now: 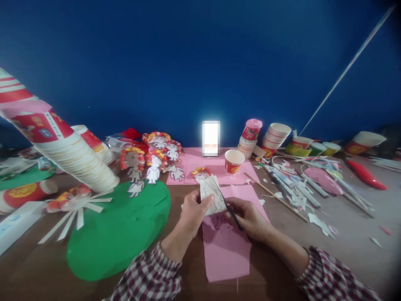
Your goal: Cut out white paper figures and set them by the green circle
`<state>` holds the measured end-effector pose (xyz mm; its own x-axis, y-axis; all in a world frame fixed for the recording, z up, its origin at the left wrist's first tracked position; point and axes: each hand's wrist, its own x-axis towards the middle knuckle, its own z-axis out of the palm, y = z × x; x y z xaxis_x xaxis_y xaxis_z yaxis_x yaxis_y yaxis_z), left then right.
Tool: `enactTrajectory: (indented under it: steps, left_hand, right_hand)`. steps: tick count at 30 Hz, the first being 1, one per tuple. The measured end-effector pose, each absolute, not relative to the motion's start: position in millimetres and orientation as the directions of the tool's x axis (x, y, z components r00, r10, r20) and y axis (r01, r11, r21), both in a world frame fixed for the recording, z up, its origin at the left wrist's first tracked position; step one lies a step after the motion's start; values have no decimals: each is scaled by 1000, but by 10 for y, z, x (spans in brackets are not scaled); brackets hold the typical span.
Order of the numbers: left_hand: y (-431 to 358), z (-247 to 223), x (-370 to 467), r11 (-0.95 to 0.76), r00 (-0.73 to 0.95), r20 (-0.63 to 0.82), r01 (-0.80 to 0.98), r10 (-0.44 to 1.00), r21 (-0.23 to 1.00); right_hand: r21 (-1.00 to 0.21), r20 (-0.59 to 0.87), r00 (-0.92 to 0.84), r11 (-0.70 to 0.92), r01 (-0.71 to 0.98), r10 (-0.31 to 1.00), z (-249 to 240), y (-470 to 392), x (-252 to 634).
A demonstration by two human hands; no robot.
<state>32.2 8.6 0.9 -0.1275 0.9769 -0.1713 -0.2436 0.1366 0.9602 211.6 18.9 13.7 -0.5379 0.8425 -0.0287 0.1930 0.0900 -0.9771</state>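
My left hand [194, 209] pinches a small white piece of paper [216, 205] with a dark line drawing on it, thumb on top. In my right hand [252, 217] is a pair of dark scissors [233, 215], its blades along the right edge of that paper. Below both hands lies a pink sheet [227, 259] that carries a drawing too, partly covered by the paper. Just beyond, a figure with a red-and-yellow ruffled ring [201, 172] lies on more pink paper [177, 175]. A red-and-white paper cup [234, 161] stands behind to the right.
A green paper oval [122, 238] lies to the left, with several cut-out figures [153, 173] at its far edge. A long cup stack [72, 154] leans there. On the right are a wooden stick [275, 196], several markers [285, 184], paper scraps [319, 223] and further cups [275, 138].
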Motion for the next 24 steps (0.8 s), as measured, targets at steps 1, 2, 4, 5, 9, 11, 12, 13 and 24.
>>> enactTrajectory:
  steps: [1, 2, 4, 5, 9, 11, 12, 13, 24]
  left_hand:
    - [84, 13, 323, 137, -130, -172, -244, 976, 960]
    - [82, 16, 324, 138, -130, -174, -244, 976, 960]
    - [76, 18, 324, 143, -126, -177, -242, 976, 960]
    - [74, 19, 324, 143, -126, -178, -243, 976, 959]
    - [72, 19, 327, 148, -124, -183, -252, 975, 956]
    - [73, 20, 330, 148, -120, -184, -260, 976, 954]
    - [73, 20, 332, 150, -116, -186, -264, 976, 953]
    - [74, 20, 333, 153, -115, -189, -269, 975, 951]
    - [73, 1, 314, 161, -116, -193, -240, 974, 957]
  right_hand:
    - [-978, -30, -539, 86, 189, 842, 136, 190, 2117]
    - [-979, -32, -538, 80, 185, 843, 134, 190, 2118]
    - [-980, -47, -536, 64, 187, 843, 129, 187, 2119]
    - [-980, -53, -536, 58, 188, 843, 128, 186, 2118]
    - [-981, -65, -535, 45, 191, 843, 126, 179, 2119]
    - [-981, -69, -537, 42, 191, 841, 125, 179, 2124]
    - [-980, -70, -540, 43, 193, 839, 124, 181, 2127]
    - [-979, -68, -540, 48, 198, 839, 122, 183, 2132]
    - [-974, -60, -546, 72, 217, 836, 118, 206, 2147]
